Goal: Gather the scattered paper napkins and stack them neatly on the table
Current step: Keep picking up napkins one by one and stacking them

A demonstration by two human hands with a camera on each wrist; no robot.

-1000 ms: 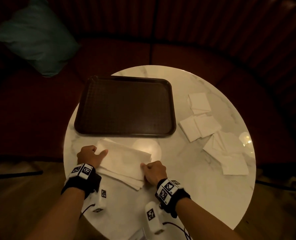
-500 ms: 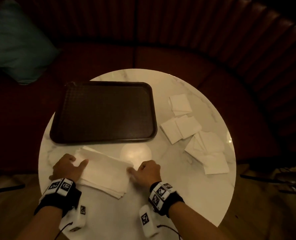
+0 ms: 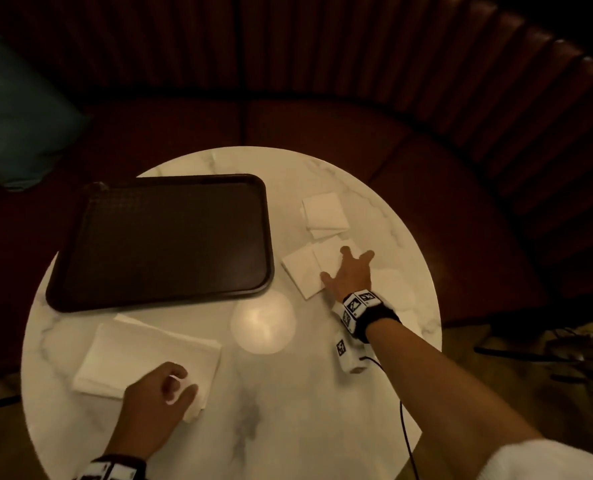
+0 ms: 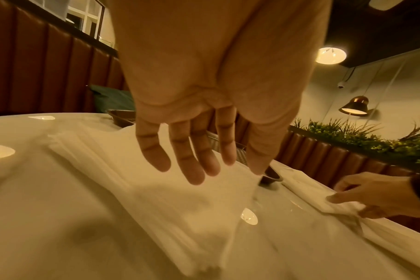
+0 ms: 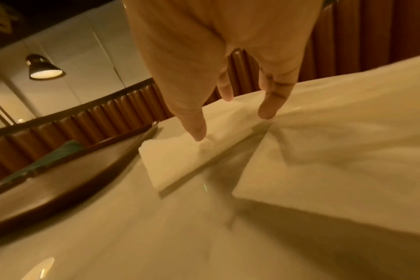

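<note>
A squared stack of white paper napkins lies at the front left of the round marble table. My left hand hovers over the stack's near right corner; the left wrist view shows its fingers relaxed above the stack, holding nothing. My right hand is stretched out to the right, fingers spread on two overlapping loose napkins. In the right wrist view its thumb and a fingertip press on the napkin. Another loose napkin lies beyond, and more lie dimly right of the hand.
A dark brown tray with nothing on it fills the table's back left. A lamp's reflection shines mid-table. A dark red banquette curves behind, with a teal cushion at left. A black cable hangs from my right wrist.
My right hand left the stack's right edge and reached out to the loose napkins at right. My left hand moved from the stack's left edge to its near right corner.
</note>
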